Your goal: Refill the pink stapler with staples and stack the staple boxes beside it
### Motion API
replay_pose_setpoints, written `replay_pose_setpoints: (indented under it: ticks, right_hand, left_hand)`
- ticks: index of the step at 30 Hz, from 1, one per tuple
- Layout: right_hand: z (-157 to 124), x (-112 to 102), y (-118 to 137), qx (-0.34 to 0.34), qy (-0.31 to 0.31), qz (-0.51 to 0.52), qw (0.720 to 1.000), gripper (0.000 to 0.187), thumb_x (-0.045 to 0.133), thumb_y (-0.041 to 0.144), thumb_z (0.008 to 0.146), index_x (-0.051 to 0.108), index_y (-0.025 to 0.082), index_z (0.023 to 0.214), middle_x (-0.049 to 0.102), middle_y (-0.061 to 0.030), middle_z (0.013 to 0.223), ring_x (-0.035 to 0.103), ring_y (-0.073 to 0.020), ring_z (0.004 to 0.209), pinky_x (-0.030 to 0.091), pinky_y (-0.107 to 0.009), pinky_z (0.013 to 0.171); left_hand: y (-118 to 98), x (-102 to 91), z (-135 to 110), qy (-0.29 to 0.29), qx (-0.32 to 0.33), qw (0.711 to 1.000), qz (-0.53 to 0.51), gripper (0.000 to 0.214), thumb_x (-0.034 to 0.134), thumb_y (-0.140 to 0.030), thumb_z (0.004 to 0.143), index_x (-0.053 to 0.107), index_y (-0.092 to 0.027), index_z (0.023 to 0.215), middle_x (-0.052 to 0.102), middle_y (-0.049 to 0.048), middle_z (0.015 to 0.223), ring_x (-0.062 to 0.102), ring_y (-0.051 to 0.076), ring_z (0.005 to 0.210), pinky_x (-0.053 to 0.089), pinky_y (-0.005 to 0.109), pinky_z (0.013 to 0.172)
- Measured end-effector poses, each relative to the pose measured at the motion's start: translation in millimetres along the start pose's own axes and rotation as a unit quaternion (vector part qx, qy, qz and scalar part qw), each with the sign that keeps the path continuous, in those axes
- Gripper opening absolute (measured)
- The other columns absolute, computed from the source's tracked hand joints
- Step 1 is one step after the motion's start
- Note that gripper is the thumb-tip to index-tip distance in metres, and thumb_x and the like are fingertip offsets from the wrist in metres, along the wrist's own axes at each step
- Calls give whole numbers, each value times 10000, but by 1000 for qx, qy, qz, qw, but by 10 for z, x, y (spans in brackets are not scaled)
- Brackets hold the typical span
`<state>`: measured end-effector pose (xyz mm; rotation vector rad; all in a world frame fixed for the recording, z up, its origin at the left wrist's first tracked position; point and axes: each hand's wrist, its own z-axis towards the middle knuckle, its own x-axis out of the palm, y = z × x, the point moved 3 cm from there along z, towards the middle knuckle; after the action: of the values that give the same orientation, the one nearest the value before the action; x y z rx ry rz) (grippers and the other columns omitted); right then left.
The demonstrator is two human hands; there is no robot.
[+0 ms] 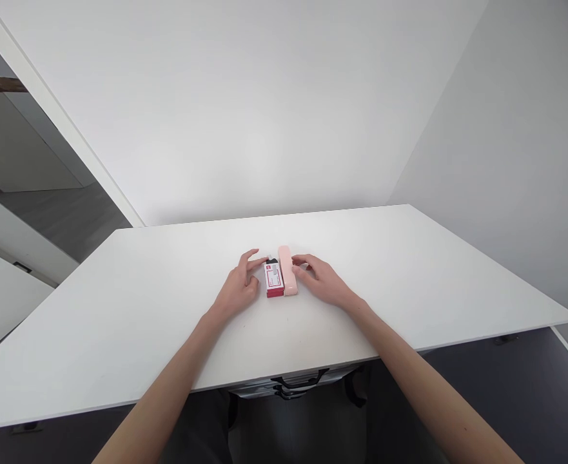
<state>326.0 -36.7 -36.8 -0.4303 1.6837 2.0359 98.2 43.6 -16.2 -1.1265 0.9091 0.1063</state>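
A long pink stapler (288, 270) lies on the white table with its length pointing away from me. Against its left side rests a small red and white box (274, 276), apparently stacked on another red one. At the far end of the box is a small black item (271, 261), partly clear or whitish at its tip; I cannot make out its kind. My left hand (238, 283) has its fingers spread, and one fingertip reaches the black item. On the other side, my right hand (323, 278) is loosely curved, thumb and fingertips at the stapler's right side without wrapping round it.
The white table (133, 309) backs onto a pale wall (264, 116), and a grey wall rises at the right. Below the front edge are black handles (296, 383). An opening with grey floor (88, 212) shows at the far left.
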Motion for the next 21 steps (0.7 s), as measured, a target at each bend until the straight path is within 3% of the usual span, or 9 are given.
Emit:
replay_pose_setpoints:
  ticks: [2,9,13,17,21]
  right_hand:
    - [0,1,-8,1,-1,2,1000,430,496,546,1063,616,286,1383,667,-80,1432,623,-259,1297,509,-446,1057]
    - [-12,7,-13,7,-2,2,1000,459,502,571,1055,619,279,1390,662,-87,1445,626,-262,1295,516,-441,1050]
    - [-18,2,-12,-1,-9,11,1000,440,489,547,1062,616,281,1389,664,-85,1441,630,-255,1288,513,-443,1058]
    - [-48,10,12,-17,-72,-2,997,430,471,531,1067,602,282,1392,632,-91,1465,620,-262,1289,520,-467,1061]
    - [-157,129,317,-88,-157,-46,983,430,440,495,1084,576,272,1425,576,-118,1511,530,-282,1413,462,-519,1164]
  left_hand:
    - [1,6,-7,12,5,1000,-5,755,450,-157,824,301,-323,1546,637,48,1506,569,154,603,529,378,708]
    - [72,30,15,5,4,1000,-28,755,473,-130,829,317,-331,1540,625,49,1518,554,135,577,526,364,699]
    - [176,-14,43,-76,-30,997,-15,650,456,-108,850,407,-268,1479,642,77,1488,700,204,913,564,404,872]
    - [291,-53,39,-159,-64,983,60,573,443,-94,874,473,-194,1437,607,133,1506,605,262,1337,513,442,1086]
    - [374,-9,61,-159,-64,980,97,588,432,-87,878,475,-147,1462,590,166,1507,548,292,1419,509,451,1110]
